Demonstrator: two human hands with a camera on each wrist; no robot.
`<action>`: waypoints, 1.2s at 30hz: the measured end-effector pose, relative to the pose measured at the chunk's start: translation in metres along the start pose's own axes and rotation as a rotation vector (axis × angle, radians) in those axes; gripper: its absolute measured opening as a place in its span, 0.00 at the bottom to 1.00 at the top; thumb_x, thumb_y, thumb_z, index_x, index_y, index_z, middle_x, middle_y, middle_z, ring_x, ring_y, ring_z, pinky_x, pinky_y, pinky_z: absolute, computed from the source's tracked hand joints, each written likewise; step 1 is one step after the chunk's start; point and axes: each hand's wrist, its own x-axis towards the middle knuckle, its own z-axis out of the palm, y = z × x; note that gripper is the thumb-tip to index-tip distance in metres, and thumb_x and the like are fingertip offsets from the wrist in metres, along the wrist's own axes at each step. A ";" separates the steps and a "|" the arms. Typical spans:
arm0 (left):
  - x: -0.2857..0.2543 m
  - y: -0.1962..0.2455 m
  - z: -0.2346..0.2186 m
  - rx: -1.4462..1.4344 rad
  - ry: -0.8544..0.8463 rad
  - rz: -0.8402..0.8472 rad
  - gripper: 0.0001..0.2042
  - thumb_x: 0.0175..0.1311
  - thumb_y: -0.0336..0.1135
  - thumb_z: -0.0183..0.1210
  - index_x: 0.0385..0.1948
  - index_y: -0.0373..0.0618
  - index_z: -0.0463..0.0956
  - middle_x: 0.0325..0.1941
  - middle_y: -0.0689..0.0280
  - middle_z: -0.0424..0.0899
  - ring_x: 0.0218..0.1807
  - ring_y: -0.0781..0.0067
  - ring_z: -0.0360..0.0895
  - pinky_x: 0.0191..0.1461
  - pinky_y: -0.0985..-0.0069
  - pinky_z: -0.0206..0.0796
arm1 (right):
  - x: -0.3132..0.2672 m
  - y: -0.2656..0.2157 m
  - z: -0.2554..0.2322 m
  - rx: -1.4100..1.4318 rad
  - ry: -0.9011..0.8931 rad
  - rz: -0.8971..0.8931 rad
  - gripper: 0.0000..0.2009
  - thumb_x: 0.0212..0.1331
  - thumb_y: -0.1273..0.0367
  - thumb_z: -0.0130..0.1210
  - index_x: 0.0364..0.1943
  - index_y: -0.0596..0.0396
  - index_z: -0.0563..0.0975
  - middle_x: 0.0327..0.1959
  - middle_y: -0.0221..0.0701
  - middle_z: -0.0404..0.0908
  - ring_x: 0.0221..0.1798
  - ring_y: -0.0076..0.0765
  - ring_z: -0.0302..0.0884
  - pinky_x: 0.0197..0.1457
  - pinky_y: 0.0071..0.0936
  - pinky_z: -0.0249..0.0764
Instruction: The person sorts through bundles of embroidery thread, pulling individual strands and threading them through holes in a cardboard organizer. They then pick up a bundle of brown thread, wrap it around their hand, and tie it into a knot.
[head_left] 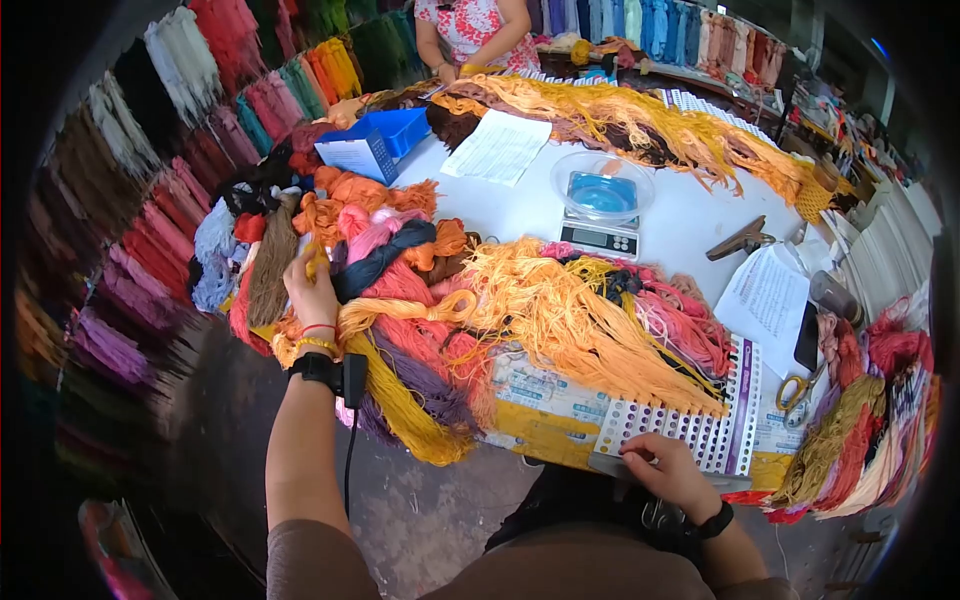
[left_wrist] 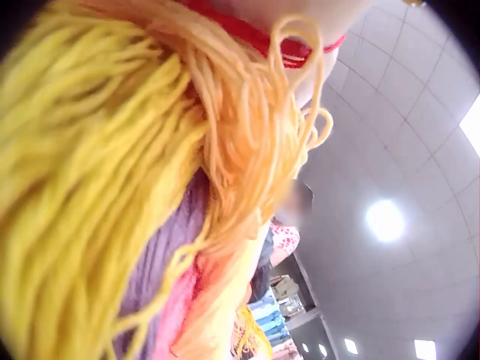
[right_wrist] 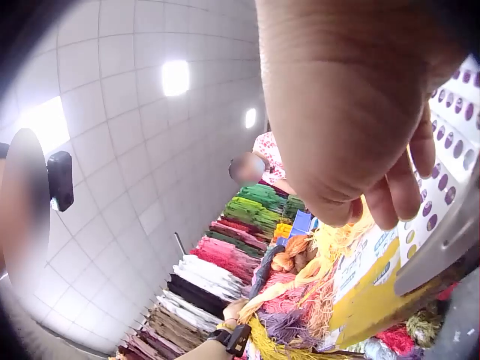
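Observation:
My left hand (head_left: 314, 292) reaches into a heap of thread skeins at the table's left side, fingers curled round a bit of golden-yellow skein (head_left: 318, 260). Beside it lie a brown skein (head_left: 270, 262) and a dark navy skein (head_left: 382, 260). Peach thread (left_wrist: 247, 127) hangs close by the left wrist, next to yellow thread (left_wrist: 82, 180). My right hand (head_left: 668, 470), fingers loosely bent and holding nothing, is at the front edge of a white punched card (head_left: 640, 425). A long peach hank (head_left: 560, 320) spreads over the table, its ends in a row at the card.
A digital scale (head_left: 600, 236) with a clear dish (head_left: 640, 180) stands mid-table. Around it are a blue box (head_left: 400, 130), papers (head_left: 497, 147), a wooden clamp (head_left: 738, 238) and scissors (head_left: 793, 392). Opposite, another person (head_left: 478, 35) works. Hanging skeins (head_left: 130, 250) line the left.

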 end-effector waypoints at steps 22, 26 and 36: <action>-0.051 0.080 0.018 0.244 -0.421 1.076 0.08 0.38 0.35 0.61 0.25 0.50 0.77 0.39 0.71 0.76 0.49 0.63 0.68 0.51 0.63 0.56 | -0.024 0.024 -0.027 -0.185 0.061 -0.095 0.09 0.54 0.64 0.50 0.33 0.53 0.75 0.28 0.38 0.77 0.33 0.44 0.75 0.36 0.34 0.71; -0.017 0.082 0.028 -0.161 -0.436 0.387 0.10 0.56 0.32 0.51 0.36 0.38 0.74 0.34 0.52 0.77 0.39 0.50 0.73 0.42 0.62 0.65 | -0.034 0.029 -0.041 -0.206 0.111 0.002 0.09 0.54 0.63 0.48 0.33 0.52 0.74 0.28 0.37 0.77 0.33 0.45 0.75 0.36 0.36 0.71; 0.033 0.040 0.063 0.514 -0.364 0.504 0.16 0.54 0.26 0.47 0.47 0.41 0.70 0.44 0.48 0.73 0.45 0.45 0.70 0.48 0.64 0.63 | -0.066 0.057 -0.087 -0.270 0.368 0.125 0.10 0.54 0.62 0.48 0.32 0.53 0.75 0.28 0.36 0.77 0.32 0.45 0.75 0.35 0.36 0.71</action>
